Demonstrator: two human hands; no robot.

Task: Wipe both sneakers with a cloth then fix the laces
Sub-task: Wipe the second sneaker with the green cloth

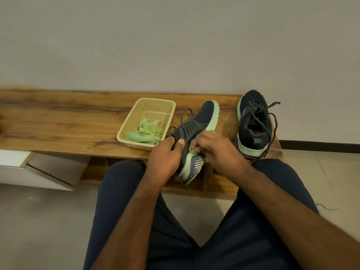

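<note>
A dark sneaker with a pale green sole [202,121] is tilted on its side above the front edge of the wooden bench [68,121]. My left hand [165,154] grips it at the collar, thumb on the upper. My right hand [216,149] pinches a small green cloth [192,152] against the sneaker's side near the heel. The second dark sneaker [253,123] stands upright on the bench to the right, its laces loose and trailing over the edge.
A beige plastic basket [134,114] holding several green cloths [146,133] sits on the bench just left of the held sneaker. A white drawer unit [39,168] lies below the bench at left. My knees are close under the bench's front edge.
</note>
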